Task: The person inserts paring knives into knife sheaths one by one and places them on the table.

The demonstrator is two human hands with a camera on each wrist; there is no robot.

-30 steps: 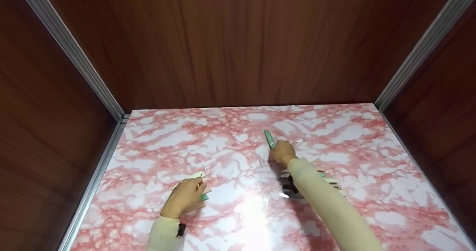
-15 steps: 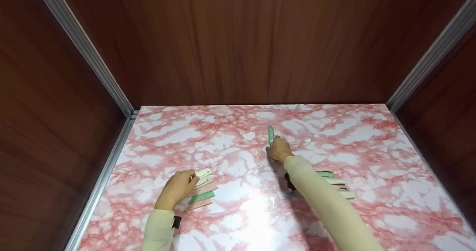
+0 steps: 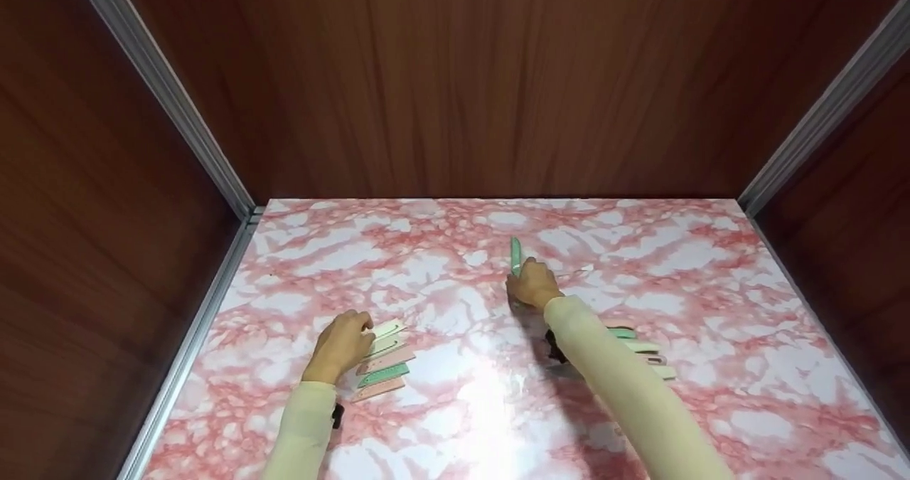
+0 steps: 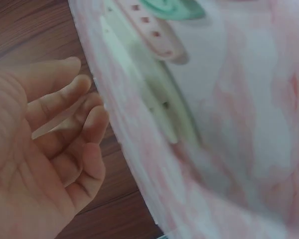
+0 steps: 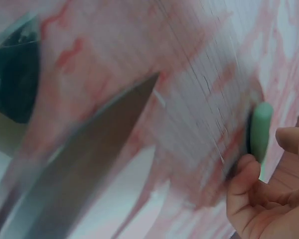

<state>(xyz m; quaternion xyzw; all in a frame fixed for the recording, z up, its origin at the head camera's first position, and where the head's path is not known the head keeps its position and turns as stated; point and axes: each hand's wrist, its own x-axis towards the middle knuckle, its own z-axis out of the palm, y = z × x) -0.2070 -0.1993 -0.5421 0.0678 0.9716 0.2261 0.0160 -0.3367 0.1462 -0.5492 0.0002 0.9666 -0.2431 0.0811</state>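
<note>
My left hand [image 3: 343, 345] is at the left end of a row of flat knife sheaths, next to the upper cream sheath [image 3: 387, 329]. Its fingers are loosely bent with nothing between them in the left wrist view. Below lie a second cream sheath [image 3: 385, 345], a pink sheath [image 3: 387, 360], a green sheath [image 3: 384, 375] and another pink one. Farther back, my right hand [image 3: 534, 283] holds the near end of a slim green knife [image 3: 516, 251], its tip pointing away. Thumb and index finger flank the rounded green end [image 5: 261, 130] in the right wrist view.
Several knives with coloured handles [image 3: 643, 347] lie partly under my right forearm. One bare steel blade [image 5: 102, 144] points up in the right wrist view. A thin pale object [image 3: 586, 269] lies right of my right hand. Brown wood-grain panels [image 3: 455, 82] enclose the marbled tabletop [image 3: 441, 224].
My left hand has drawn back leftward and up, uncovering the sheaths. The green knife has swung from a leftward slant to pointing nearly straight away, with my right hand staying on it.
</note>
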